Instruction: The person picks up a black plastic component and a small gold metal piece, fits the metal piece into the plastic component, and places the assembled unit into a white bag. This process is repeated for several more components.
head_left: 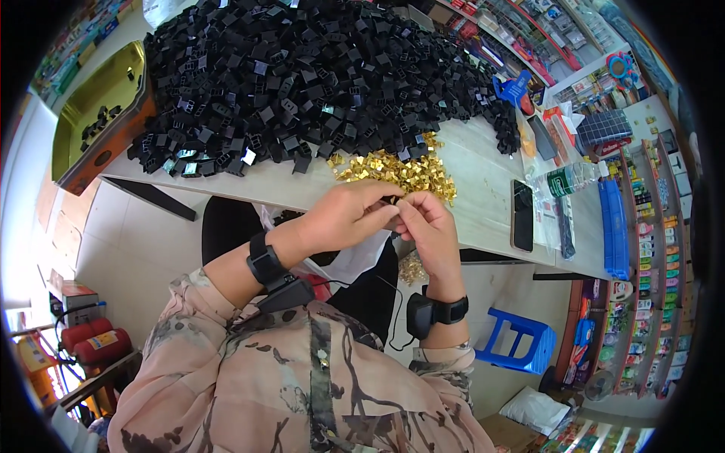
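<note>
My left hand (343, 215) is closed, pinching a small black plastic piece (390, 200) between thumb and fingers. Against it, my right hand (429, 223) is also closed, its thumb and forefinger pressed together at the piece's right end. Whatever sits between those right fingertips is hidden. Just beyond both hands lies a pile of small gold-coloured metal clips (408, 172) on the table's near edge. Behind it spreads a large heap of black plastic pieces (287, 83). Below my hands, a white bag (362, 258) rests over my lap, with dark pieces partly visible in it.
A gold-lined box (98, 155) with a few black pieces stands at the table's left. To the right lie a phone (522, 215), a plastic bottle (570, 180) and a blue tray (615, 226). A blue stool (519, 343) stands on the floor, near stocked shelves (649, 249).
</note>
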{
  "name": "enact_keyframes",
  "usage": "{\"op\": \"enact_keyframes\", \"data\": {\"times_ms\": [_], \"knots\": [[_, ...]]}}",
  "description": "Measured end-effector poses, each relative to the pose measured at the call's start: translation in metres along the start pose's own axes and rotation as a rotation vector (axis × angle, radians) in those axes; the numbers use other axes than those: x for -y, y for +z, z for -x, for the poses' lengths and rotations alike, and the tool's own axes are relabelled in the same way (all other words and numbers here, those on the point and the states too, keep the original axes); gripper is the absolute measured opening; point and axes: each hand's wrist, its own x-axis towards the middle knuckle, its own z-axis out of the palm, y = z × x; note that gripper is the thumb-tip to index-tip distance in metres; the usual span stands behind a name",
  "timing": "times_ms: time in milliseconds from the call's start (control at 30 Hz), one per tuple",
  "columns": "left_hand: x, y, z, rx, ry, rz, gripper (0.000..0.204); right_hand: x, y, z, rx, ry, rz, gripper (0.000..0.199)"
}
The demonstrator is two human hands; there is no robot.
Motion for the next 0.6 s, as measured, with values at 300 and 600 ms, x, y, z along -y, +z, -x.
{"op": "enact_keyframes", "data": {"times_ms": [300,600], "knots": [[0.0,-0.008,-0.007,0.024,-0.362,0.471,0.025,-0.01,-0.026,0.005,-0.293,-0.163,0.151,0.014],[-0.003,-0.016,-0.025,-0.028,-0.445,0.481,0.019,-0.01,-0.009,0.008,-0.283,-0.282,0.704,0.014]]}}
